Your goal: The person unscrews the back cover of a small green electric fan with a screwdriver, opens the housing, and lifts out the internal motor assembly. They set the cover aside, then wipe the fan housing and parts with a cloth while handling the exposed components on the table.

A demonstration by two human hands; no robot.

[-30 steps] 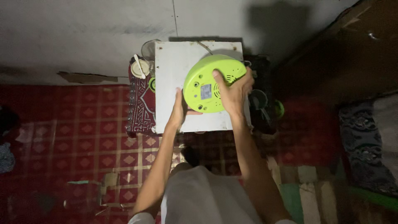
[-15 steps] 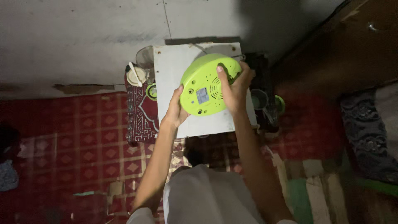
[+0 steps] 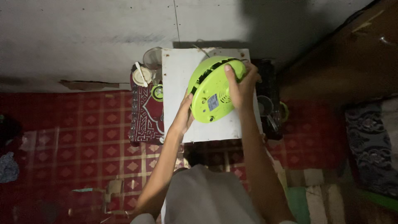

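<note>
A round lime-green appliance is tipped on its side over a small white table, its flat underside with a label and vent slots facing me. My left hand presses against its lower left edge. On its upper right rim sits my right hand, the fingers wrapped over the edge. Both hands hold it up off the tabletop.
A patterned maroon cloth lies left of the table with a white cup, a clear jar and a green-rimmed item. Dark objects sit on the right. Red patterned floor covering spreads around; a grey wall is behind.
The green appliance has tilted further onto its edge, with its underside turned more to the lower left. My right hand has shifted up along its rim.
</note>
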